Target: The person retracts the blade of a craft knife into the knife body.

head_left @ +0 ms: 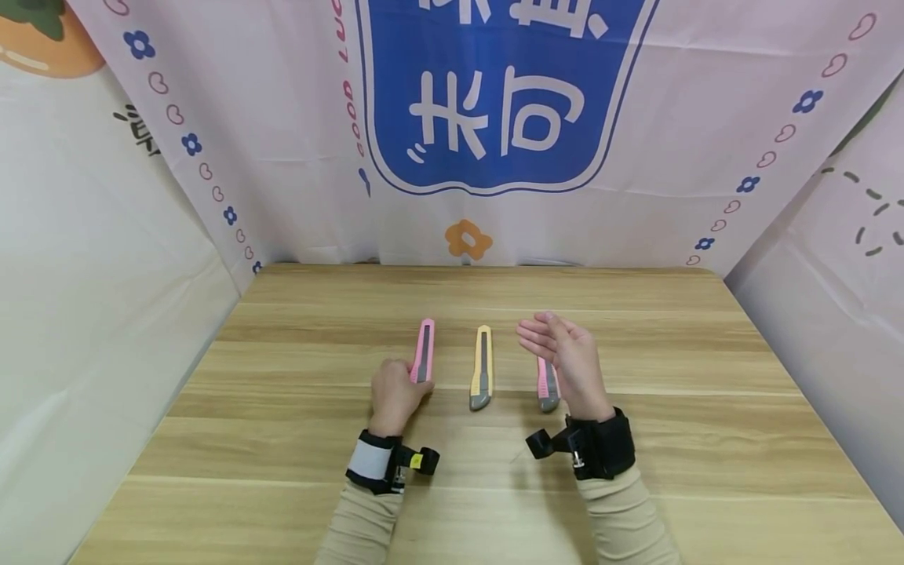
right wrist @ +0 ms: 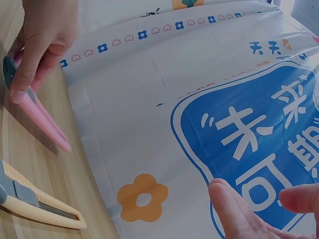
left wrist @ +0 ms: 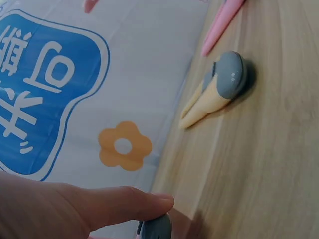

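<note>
My left hand (head_left: pixel 397 396) grips a pink utility knife (head_left: pixel 424 345) near its grey end, thumb on one side, at the left of the row. In the left wrist view, the thumb (left wrist: pixel 124 204) lies against that grey end cap (left wrist: pixel 155 228). A yellow utility knife (head_left: pixel 482 365) with a grey end lies in the middle of the table. To its right is a second pink utility knife (head_left: pixel 547 392), its far part hidden behind my right hand (head_left: pixel 570 361). That right hand hovers with fingers extended, palm turned inward, and holds nothing.
The knives share a wood-grain table (head_left: pixel 282 471). A white printed cloth (head_left: pixel 297 196) with a blue emblem hangs behind its far edge, and pale cloth walls stand at both sides. Each wrist wears a black strap (head_left: pixel 613 443) with a small camera.
</note>
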Demonstrator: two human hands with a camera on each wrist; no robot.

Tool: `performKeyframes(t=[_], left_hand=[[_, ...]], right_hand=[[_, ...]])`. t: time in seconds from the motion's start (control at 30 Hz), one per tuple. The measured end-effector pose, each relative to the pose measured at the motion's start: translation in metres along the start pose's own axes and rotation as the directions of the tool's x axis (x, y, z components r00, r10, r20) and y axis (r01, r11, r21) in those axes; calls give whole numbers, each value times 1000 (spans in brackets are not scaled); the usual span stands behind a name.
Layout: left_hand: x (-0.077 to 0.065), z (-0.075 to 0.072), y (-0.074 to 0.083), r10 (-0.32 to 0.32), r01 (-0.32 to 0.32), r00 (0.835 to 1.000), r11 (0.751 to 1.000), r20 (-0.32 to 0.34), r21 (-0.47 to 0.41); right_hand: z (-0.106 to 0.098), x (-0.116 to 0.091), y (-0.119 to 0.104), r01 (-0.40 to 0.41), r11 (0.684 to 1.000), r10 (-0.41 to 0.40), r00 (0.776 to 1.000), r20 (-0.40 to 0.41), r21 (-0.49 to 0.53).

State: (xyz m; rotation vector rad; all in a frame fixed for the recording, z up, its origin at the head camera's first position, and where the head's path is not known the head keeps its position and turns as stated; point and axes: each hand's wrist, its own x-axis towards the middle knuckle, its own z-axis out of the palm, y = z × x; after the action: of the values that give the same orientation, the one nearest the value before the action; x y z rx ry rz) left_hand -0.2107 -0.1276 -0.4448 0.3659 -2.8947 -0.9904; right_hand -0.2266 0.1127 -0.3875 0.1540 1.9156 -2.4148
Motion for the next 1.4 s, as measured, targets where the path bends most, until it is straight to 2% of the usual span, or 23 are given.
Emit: performKeyframes(t=[0.37,0.6,1.03,1.3,1.37,1.4], left_hand=[[3,6,-5,-24,23,999,999,42,31],[4,6,-5,-41,33,997,992,58,123],[1,2,-2,-58,42,994,986,96,159],[0,-2,0,-47,30,993,989,109,148],[0,-4,2,-34,20,996,987,84,161],[0,-5,3,-22,12,998,986,61,165]], right_hand=[[-5,0,-1,13,1000,-13,1000,10,13],[-8,0,-2,25,1000,-25,999,21,7],[-10,-2,-4,22,1000,-22,1000,14,16],[-11,-3,-1,54,991,-63,995,-78,-120],[-13,-2,2,89,974,-106,992,-74,-210],[-14,-2,3,120,955,-142,988,-65,-273]])
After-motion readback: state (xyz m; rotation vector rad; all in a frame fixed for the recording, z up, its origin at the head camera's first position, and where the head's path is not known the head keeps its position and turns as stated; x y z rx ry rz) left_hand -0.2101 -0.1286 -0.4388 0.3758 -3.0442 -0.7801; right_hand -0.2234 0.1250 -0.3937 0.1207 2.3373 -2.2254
